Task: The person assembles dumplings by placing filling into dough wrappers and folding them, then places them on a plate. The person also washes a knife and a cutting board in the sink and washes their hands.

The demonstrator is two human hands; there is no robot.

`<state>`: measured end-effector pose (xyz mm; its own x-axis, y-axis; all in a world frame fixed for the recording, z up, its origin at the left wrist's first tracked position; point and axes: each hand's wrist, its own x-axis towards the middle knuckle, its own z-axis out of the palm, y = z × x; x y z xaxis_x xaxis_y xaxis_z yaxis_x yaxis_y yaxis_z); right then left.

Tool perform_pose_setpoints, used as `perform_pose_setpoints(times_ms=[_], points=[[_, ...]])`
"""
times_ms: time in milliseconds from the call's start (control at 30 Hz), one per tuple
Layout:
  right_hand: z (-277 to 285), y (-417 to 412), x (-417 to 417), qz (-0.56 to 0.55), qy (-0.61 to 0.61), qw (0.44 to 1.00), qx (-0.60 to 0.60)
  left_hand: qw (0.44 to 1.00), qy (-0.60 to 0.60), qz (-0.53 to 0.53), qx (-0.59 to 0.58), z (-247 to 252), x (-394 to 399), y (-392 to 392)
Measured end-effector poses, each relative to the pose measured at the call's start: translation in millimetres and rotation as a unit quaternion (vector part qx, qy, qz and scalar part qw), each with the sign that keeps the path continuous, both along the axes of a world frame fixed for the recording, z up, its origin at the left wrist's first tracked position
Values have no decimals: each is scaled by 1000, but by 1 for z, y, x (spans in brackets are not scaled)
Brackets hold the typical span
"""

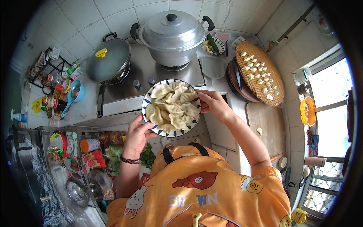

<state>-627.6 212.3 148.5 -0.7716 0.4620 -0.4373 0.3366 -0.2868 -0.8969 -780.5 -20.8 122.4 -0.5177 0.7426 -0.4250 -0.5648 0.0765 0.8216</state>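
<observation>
A round white plate with a dark blue leaf-like rim pattern (147,101) is held up in front of my body, heaped with dumplings (173,107). My left hand (138,133) grips its lower left edge, thumb on the rim. At the upper right edge, my right hand (213,104) pinches the rim. Beyond the plate are a gas stove (141,76), a large lidded aluminium pot (172,39) and a wok with a glass lid (108,61). To the right, small dumplings (257,76) lie in rows on a round woven tray (241,48).
A wooden board (263,122) with one dumpling lies on the right counter. Near the stove are a grey plastic tray (212,68) and a plate with a cucumber (217,42). The wok's handle (100,102) juts over the counter edge. Bottles and a blue ladle (68,106) stand left.
</observation>
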Motion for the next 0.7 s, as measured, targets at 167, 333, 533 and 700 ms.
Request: perform_pose_setpoints(times_ms=[167,333,533,700], points=[[-18,10,5,-63,-2,998,-3,999,15,42,30,-9,8,10],[-30,13,34,-99,-4,995,-9,1000,10,22,3,-13,-11,-12],[-50,-17,37,-48,22,997,-52,1000,18,-5,8,-16,-22,-10],[-25,-55,37,-67,143,970,-184,997,37,-62,3,-12,-20,18]])
